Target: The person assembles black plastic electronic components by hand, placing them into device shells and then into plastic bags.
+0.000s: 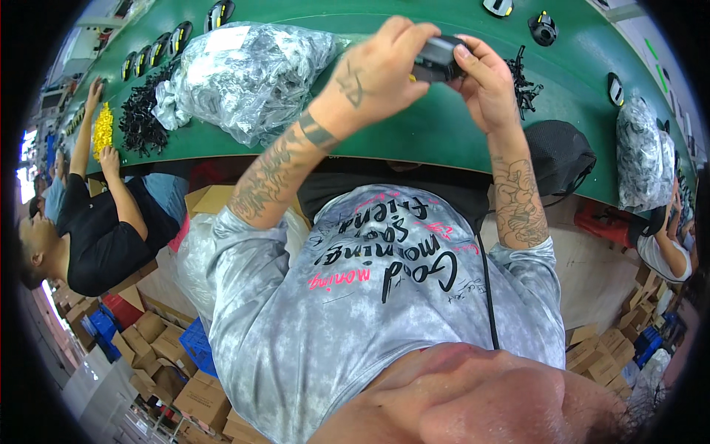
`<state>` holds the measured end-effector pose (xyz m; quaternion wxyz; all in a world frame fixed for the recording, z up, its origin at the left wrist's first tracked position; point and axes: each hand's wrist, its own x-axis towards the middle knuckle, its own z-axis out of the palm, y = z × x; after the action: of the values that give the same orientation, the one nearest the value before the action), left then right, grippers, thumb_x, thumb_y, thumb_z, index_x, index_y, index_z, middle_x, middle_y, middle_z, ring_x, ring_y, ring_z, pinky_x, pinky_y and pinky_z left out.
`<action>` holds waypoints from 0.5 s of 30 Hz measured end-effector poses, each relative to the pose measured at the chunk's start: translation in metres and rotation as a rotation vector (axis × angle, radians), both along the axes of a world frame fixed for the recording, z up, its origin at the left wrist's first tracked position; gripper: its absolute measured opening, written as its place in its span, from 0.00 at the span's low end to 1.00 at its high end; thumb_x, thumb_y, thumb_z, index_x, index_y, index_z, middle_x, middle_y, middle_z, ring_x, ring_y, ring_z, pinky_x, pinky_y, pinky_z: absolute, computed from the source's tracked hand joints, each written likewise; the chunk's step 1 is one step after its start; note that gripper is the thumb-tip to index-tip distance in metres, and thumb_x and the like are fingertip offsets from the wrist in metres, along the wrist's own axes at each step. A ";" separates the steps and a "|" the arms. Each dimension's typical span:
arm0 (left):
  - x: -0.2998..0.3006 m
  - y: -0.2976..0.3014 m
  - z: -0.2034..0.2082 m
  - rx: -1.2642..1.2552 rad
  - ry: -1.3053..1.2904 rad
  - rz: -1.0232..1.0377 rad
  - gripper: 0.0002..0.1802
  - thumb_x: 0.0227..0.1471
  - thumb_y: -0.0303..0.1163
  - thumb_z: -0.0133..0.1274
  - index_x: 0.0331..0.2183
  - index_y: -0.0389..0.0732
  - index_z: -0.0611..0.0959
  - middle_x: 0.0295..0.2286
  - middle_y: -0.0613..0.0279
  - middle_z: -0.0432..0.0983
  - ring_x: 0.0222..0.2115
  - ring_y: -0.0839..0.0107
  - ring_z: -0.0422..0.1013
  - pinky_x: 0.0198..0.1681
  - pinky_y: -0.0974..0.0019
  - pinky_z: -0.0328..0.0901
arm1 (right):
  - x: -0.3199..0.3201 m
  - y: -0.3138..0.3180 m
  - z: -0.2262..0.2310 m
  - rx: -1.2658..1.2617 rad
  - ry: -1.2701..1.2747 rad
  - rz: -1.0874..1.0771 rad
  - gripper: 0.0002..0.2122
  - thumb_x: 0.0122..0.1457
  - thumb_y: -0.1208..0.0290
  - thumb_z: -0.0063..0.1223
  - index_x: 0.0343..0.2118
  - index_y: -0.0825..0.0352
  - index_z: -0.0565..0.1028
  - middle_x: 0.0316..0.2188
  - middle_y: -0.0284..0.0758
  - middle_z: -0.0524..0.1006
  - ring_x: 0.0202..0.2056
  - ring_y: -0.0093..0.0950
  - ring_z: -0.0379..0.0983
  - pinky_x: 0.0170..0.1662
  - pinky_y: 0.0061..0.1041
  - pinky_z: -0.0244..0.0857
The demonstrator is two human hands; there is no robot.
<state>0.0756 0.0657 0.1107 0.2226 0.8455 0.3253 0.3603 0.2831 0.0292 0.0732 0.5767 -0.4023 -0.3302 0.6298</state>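
Observation:
Above the green table, both my hands hold a dark plastic device [438, 59] with a small yellow part. My left hand [379, 72] wraps its left side, its fingers curled and partly hiding it. On the other side, my right hand [484, 83] grips the device's right end between thumb and fingers. Whatever lies on its far face cannot be seen. A large clear plastic bag [248, 78] of wrapped grey parts lies just left of my left forearm. Beyond my right hand is a small heap of black parts [523, 85].
The green table [436, 133] curves across the top. Several black rounded devices [180, 37] line its far left. Black parts [144, 111] and yellow pieces [103, 132] lie near a co-worker [103, 233]. A black mesh item [558, 159] and another bag [642, 155] sit at right.

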 end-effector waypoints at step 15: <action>-0.113 0.338 -0.113 -0.129 0.824 0.968 0.44 0.53 0.64 0.55 0.57 0.36 0.77 0.52 0.41 0.75 0.54 0.53 0.74 0.56 0.52 0.68 | 0.126 -0.066 -0.001 -0.053 -0.672 -0.379 0.15 0.62 0.72 0.60 0.50 0.72 0.76 0.36 0.33 0.80 0.38 0.21 0.78 0.41 0.18 0.68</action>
<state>-0.0374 0.4034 -0.0025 -0.0583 0.6571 0.7502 0.0453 0.4087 -0.0364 0.0719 0.5320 -0.6550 -0.4039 0.3535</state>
